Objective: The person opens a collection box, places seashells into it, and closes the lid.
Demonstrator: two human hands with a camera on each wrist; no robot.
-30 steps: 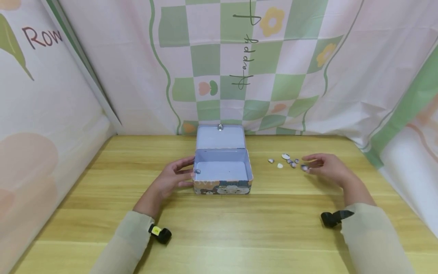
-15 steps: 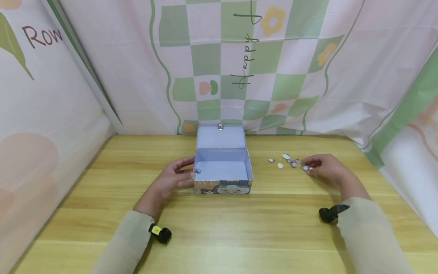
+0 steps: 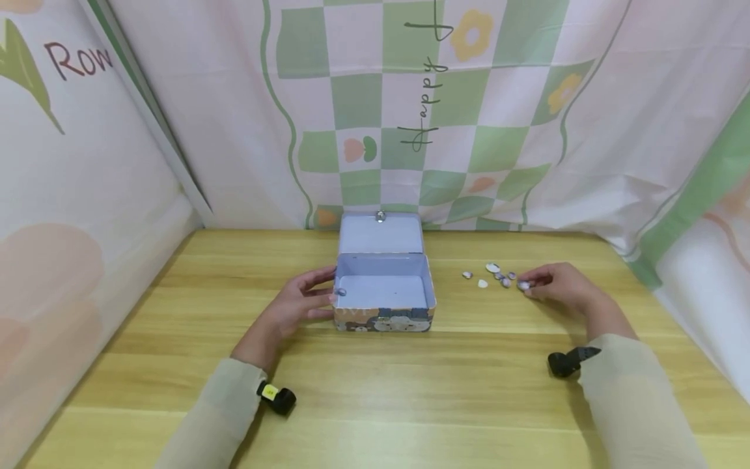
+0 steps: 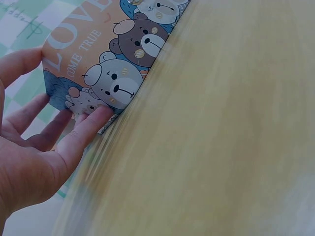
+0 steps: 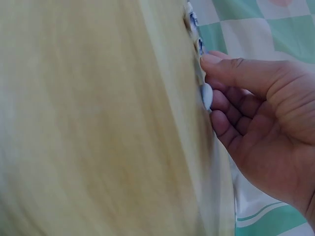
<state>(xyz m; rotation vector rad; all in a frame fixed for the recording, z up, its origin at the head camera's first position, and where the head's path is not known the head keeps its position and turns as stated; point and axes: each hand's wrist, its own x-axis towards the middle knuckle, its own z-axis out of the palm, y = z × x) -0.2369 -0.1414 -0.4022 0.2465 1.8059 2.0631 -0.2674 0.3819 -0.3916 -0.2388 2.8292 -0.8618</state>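
A rectangular tin box [image 3: 383, 319] stands on the table, its hinged lid [image 3: 381, 234] raised at the back. Printed bears and lettering cover its front. My left hand [image 3: 299, 303] holds the box at its left side; in the left wrist view the thumb lies on the front face and the other fingers reach along the side. One small seashell [image 3: 342, 292] shows at the box's left inside. On the right, my right hand [image 3: 556, 286] pinches a seashell [image 3: 523, 285] between thumb and forefinger, low over the table. A white shell [image 5: 206, 97] shows beside its curled fingers in the right wrist view.
Several small shells lie left of the right hand, among them a white shell [image 3: 483, 284], a larger oval shell [image 3: 493, 268] and a shell [image 3: 467, 275] nearest the box. A checked cloth [image 3: 404, 104] hangs behind the wooden table [image 3: 375, 397], with patterned cloth at both sides.
The right hand has moved slightly left and its fingertips have closed in on the shell at the right of the group. The left hand stays at the box. The head view has shifted slightly.
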